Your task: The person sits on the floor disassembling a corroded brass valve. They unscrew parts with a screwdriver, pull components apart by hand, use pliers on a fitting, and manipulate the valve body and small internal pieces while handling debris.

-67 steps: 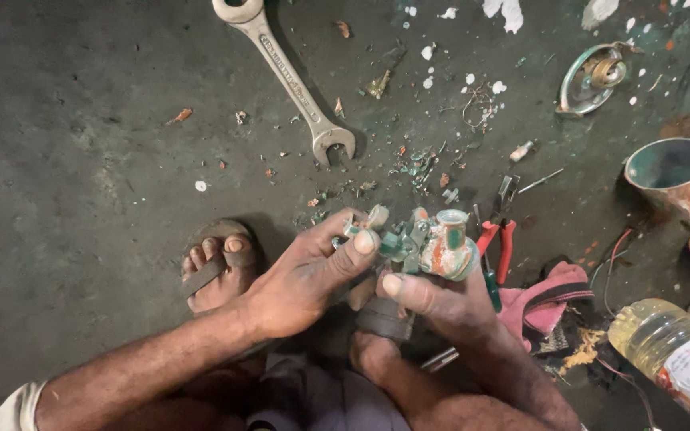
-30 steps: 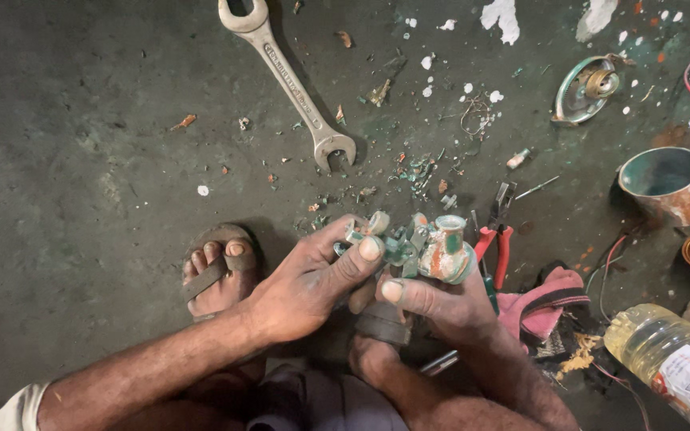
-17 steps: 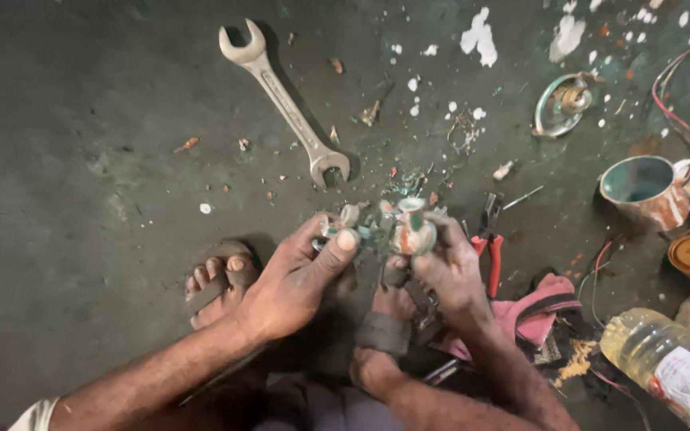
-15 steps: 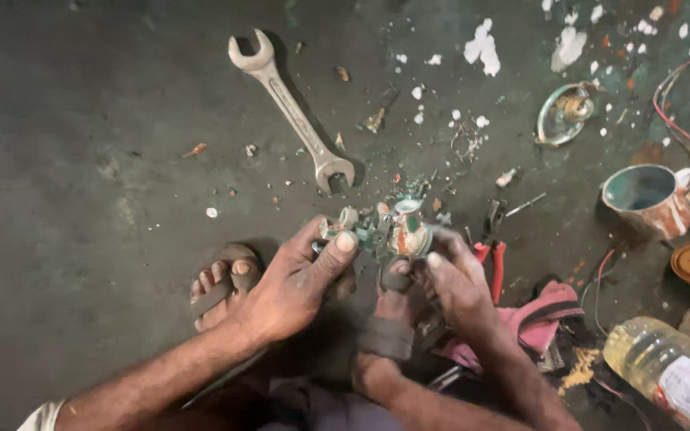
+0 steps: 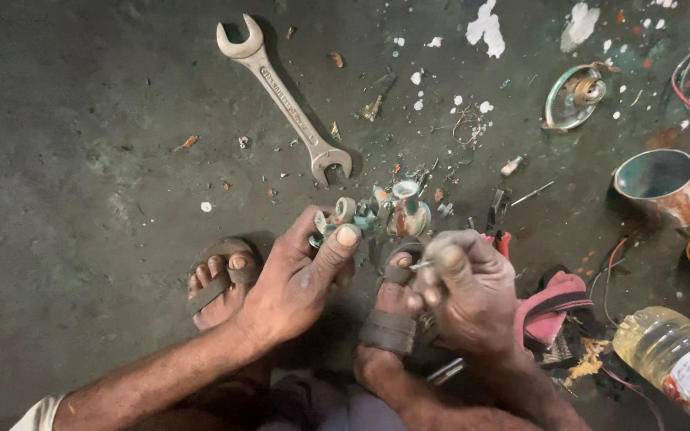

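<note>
Hands over a dark concrete floor [image 5: 81,160]: your left hand [image 5: 301,279] grasps a small greenish metal fitting [image 5: 377,214] by thumb and fingers, holding it just above your sandalled feet, while your right hand [image 5: 465,283] is clenched around a thin metal tool [image 5: 418,266] whose tip points toward the fitting. Beyond the fitting lies an open-ended spanner [image 5: 285,100]; a paint-stained tin cup [image 5: 660,183] and a plastic bottle [image 5: 676,363] lie to your right.
</note>
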A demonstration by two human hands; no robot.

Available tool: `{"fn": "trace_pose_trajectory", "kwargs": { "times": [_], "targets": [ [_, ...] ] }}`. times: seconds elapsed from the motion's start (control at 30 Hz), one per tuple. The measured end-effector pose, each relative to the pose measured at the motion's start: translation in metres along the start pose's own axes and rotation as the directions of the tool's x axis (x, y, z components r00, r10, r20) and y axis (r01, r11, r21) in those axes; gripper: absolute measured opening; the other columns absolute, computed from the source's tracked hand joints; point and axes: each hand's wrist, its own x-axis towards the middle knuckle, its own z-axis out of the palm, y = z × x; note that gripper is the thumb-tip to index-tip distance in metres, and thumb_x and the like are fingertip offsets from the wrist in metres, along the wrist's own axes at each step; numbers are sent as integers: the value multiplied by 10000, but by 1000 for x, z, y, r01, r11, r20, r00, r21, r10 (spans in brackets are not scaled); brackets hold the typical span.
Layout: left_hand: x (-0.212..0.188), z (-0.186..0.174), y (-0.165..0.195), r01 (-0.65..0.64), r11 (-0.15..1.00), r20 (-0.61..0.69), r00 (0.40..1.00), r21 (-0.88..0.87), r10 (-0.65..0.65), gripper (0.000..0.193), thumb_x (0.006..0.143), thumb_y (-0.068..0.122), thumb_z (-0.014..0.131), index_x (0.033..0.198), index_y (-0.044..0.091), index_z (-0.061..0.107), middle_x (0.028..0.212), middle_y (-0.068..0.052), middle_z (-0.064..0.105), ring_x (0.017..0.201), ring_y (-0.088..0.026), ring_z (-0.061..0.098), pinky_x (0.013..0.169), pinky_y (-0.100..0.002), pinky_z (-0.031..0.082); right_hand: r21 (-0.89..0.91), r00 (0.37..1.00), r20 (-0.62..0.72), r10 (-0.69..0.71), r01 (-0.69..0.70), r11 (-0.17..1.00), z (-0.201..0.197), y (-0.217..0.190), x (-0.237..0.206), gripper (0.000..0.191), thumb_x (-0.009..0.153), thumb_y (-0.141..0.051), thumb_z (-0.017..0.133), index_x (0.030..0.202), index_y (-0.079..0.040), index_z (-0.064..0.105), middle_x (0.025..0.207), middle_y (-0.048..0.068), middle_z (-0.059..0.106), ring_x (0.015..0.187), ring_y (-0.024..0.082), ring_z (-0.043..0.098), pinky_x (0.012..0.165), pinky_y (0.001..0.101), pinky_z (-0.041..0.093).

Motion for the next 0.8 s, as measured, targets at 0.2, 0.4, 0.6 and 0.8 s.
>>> {"fn": "trace_pose_trajectory", "kwargs": {
  "times": [0.2, 0.4, 0.6, 0.8],
  "targets": [
    [-4, 0, 1, -120, 987, -85, 988, 110, 130, 324, 1011, 345, 620, 1160, 58, 594, 801, 15, 616, 728, -63, 545, 639, -258, 496, -497, 985, -154, -83, -5, 868, 28, 1, 5, 209, 1008, -6, 668, 1210, 49, 658, 1051, 174, 742, 960, 216, 731, 900, 380, 611],
    [-8, 2, 7, -100, 965, -135, 982, 241, 135, 317, 978, 293, 665, 1199, 74, 601, 730, -20, 652, 628, -73, 487, 528, -277, 442, -681, 960, -230, -159, -42, 731, 39, 9, 13, 194, 985, 43, 648, 1178, 45, 665, 1005, 164, 757, 855, 185, 748, 782, 331, 646],
    [-13, -3, 12, -102, 955, -136, 980, 279, 145, 314, 973, 282, 670, 1209, 85, 604, 660, -51, 620, 568, -89, 473, 490, -297, 420, -796, 954, -20, -300, 166, 581, 44, 23, 14, 174, 1003, 57, 663, 1174, 20, 670, 1016, 126, 711, 864, 153, 723, 764, 289, 628],
    [-14, -3, 13, -205, 944, -120, 963, 258, 242, 309, 1004, 277, 668, 1222, 71, 595, 708, -37, 652, 607, -80, 527, 517, -296, 466, -802, 929, 62, -366, 265, 536, 50, 28, 17, 156, 1002, 78, 675, 1150, 29, 676, 1060, 146, 720, 905, 168, 727, 786, 294, 630]
  ]
}}
